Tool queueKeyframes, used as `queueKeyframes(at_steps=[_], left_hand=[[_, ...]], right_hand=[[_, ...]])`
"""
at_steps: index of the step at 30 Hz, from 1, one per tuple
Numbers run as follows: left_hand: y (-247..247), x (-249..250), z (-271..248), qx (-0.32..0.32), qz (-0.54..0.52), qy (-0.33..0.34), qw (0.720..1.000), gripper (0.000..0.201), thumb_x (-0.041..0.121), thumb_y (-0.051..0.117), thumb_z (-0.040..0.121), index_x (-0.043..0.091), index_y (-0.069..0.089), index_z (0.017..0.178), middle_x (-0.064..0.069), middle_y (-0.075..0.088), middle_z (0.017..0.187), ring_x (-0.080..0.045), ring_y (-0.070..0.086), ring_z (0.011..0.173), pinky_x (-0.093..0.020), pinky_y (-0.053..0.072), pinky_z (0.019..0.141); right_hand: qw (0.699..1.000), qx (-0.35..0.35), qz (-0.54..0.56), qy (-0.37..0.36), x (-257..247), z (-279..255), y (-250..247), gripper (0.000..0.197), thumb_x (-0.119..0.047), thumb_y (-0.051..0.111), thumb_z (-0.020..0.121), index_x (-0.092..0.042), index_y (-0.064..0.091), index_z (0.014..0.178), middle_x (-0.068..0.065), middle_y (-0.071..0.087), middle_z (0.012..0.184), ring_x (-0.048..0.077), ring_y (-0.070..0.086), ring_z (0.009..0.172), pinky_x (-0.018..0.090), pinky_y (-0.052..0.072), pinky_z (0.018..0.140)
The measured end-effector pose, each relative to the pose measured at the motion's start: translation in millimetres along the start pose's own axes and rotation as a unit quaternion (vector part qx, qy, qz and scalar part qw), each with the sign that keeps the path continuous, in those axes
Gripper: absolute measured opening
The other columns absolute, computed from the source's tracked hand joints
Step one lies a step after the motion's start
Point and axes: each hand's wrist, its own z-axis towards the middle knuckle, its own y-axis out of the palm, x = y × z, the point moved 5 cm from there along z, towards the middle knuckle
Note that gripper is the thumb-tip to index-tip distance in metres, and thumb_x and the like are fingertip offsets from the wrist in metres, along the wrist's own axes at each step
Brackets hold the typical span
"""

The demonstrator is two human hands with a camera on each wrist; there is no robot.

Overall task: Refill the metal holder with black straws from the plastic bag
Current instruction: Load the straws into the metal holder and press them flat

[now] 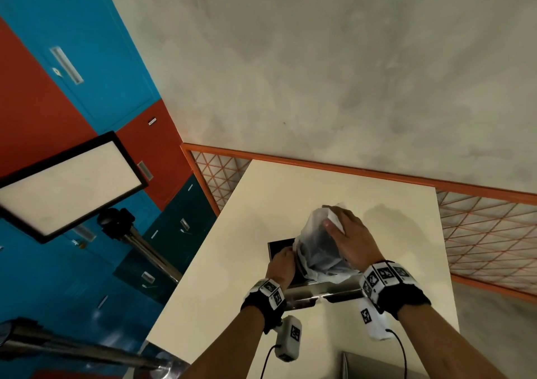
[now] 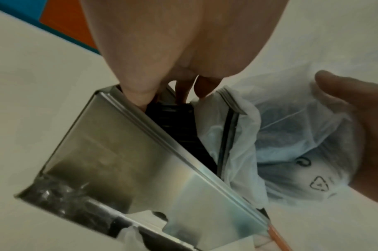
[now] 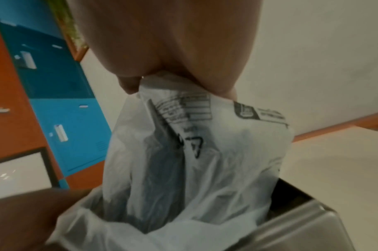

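A shiny metal holder (image 1: 308, 290) (image 2: 119, 161) stands on the cream table. Black straws (image 2: 177, 125) lie inside it. A thin translucent plastic bag (image 1: 315, 248) (image 3: 205, 152) (image 2: 290, 144), dark with straws, hangs mouth-down into the holder's open top. My right hand (image 1: 334, 222) (image 3: 177, 84) grips the bag's upper end from above. At the holder's left end my left hand (image 1: 286, 255) (image 2: 168, 96) holds the rim, thumb (image 2: 140, 95) dipping inside and fingers on the far side. The straws inside the bag show only as a dark mass.
The cream table (image 1: 232, 262) ends at an orange railing with mesh (image 1: 479, 233) behind and to the right. A black-framed white panel on a stand (image 1: 69, 187) and blue and red lockers (image 1: 87, 59) are to the left. A grey object (image 1: 377, 367) sits at the table's near edge.
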Motion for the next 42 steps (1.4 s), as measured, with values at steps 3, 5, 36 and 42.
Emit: queueKeyframes(at_steps=[3, 5, 36, 42], left_hand=[[-4.6, 7.2, -17.6, -0.010, -0.002, 0.019, 1.000, 0.035, 0.017, 0.042, 0.102, 0.014, 0.061, 0.131, -0.007, 0.065, 0.125, -0.030, 0.058, 0.116, -0.025, 0.039, 0.086], [0.4, 9.0, -23.9, -0.025, 0.028, 0.048, 0.998, 0.035, 0.020, 0.046, 0.100, 0.014, 0.060, 0.132, -0.010, 0.063, 0.129, -0.034, 0.052, 0.122, -0.033, 0.042, 0.096], [12.5, -0.5, -27.3, 0.028, -0.082, 0.191, 0.978, 0.088, 0.040, 0.085, 0.076, 0.033, 0.033, 0.146, 0.003, 0.045, 0.148, -0.019, 0.048, 0.134, -0.037, 0.045, 0.109], [16.3, -1.3, -26.4, 0.040, 0.027, 0.178, 0.983, 0.075, 0.052, 0.069, 0.079, 0.026, 0.043, 0.144, 0.002, 0.049, 0.129, -0.020, 0.050, 0.115, -0.041, 0.048, 0.102]], right_hand=[[0.999, 0.022, 0.017, 0.025, 19.6, -2.8, -9.0, 0.050, -0.061, 0.042, 0.090, -0.047, 0.038, 0.138, -0.008, 0.039, 0.149, 0.021, 0.041, 0.133, 0.047, 0.039, 0.108], [0.998, 0.010, 0.045, 0.049, 26.3, -5.7, -7.2, 0.051, -0.060, 0.047, 0.090, -0.050, 0.035, 0.138, -0.005, 0.036, 0.149, 0.022, 0.043, 0.132, 0.045, 0.042, 0.105], [0.984, -0.088, 0.152, -0.023, -24.5, -9.6, 34.2, 0.038, -0.041, 0.045, 0.101, -0.033, 0.050, 0.138, -0.013, 0.052, 0.140, 0.007, 0.048, 0.129, 0.026, 0.037, 0.110], [0.998, -0.046, -0.011, 0.037, 10.9, -15.8, 18.4, 0.071, -0.070, 0.060, 0.077, -0.049, 0.032, 0.139, -0.010, 0.047, 0.140, 0.020, 0.048, 0.124, 0.044, 0.041, 0.103]])
